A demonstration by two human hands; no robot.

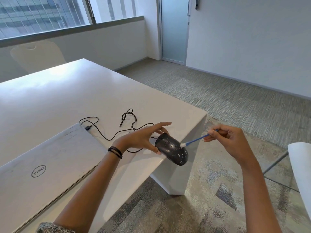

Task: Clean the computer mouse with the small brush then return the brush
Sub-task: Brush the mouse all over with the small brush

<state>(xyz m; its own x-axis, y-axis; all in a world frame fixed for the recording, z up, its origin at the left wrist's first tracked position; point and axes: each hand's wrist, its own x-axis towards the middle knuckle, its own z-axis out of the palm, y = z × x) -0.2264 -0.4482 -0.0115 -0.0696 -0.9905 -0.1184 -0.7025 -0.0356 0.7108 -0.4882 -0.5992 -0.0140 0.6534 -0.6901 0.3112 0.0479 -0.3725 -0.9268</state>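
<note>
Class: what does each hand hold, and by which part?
Left hand grips the mouse by its front end; right hand pinches the brush by its handle's far end.

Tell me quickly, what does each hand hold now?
Left hand: holding the black computer mouse at the table's edge.
Right hand: closed on the small blue brush, its tip on the mouse.

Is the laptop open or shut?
Shut. The laptop lies flat on the white table with its lid down; the round logo on the lid faces up, and no screen or keys show.
</note>
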